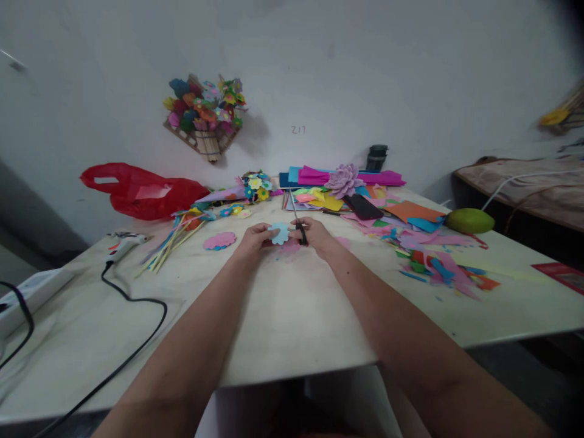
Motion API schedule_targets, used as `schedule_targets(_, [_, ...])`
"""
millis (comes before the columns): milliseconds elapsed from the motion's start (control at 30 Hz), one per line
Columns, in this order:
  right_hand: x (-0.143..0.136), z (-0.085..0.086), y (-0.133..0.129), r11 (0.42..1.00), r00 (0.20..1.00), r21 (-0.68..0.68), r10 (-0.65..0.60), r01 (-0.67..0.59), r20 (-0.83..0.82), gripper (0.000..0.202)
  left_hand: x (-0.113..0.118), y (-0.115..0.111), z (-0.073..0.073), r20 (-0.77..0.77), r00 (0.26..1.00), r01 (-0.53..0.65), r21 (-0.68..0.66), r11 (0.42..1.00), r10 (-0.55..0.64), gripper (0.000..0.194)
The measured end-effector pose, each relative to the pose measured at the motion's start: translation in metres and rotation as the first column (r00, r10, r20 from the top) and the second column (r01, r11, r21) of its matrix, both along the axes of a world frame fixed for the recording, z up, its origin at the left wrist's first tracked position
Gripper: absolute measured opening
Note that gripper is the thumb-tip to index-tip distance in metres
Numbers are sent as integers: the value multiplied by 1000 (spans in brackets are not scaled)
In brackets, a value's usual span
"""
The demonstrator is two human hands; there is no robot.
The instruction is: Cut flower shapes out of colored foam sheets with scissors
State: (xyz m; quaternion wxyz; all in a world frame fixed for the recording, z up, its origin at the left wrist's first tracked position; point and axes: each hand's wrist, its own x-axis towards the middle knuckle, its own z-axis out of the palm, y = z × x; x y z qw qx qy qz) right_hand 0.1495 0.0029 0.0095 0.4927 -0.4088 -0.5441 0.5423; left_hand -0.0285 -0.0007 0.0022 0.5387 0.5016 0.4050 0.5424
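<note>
Between the fingers of my left hand (pixel 257 238) is a light blue flower-shaped cutout (pixel 280 233) with a scalloped edge. My right hand (pixel 316 234) is closed around the black handles of a pair of scissors (pixel 300 228), whose blades point up and away from me. The fingertips of my right hand are close to the cutout's right edge; whether they touch it I cannot tell. Under my hands lie pink scraps (pixel 291 248) on the pale table. Left of my left hand, a pink scalloped cutout (pixel 219 241) rests on a blue one.
A glue gun (pixel 128 244) with a black cord and a white power strip (pixel 34 295) are at left. Behind them sits a red plastic bag (pixel 141 191). Coloured scraps (pixel 438 267), a dark phone (pixel 364 207) and a green fruit (pixel 469 220) lie at right.
</note>
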Motion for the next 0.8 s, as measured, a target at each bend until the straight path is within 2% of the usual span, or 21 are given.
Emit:
schedule_targets(233, [-5, 7, -5, 999, 999, -6, -50, 50, 6, 30, 0, 2, -2, -12, 998, 65, -31, 997, -65, 30])
schedule_targets(333, [-5, 8, -6, 999, 999, 6, -33, 33, 30, 31, 0, 6, -4, 7, 996, 93, -40, 995, -93, 28])
schedule_targets(467, [-6, 5, -6, 1000, 999, 18, 12, -13, 44, 32, 1, 8, -3, 33, 998, 53, -70, 996, -50, 33])
schedule_targets(567, [-6, 3, -5, 999, 998, 24, 46, -47, 39, 32, 1, 3, 0, -4, 999, 33, -44, 999, -33, 31])
schedule_targets(667, [-6, 1, -4, 998, 997, 29, 63, -64, 36, 33, 0, -3, 3, -101, 991, 85, -49, 995, -90, 31])
schedule_targets(800, [-5, 0, -2, 998, 997, 30, 60, -61, 41, 34, -1, -4, 2, -71, 994, 87, -23, 996, -88, 34])
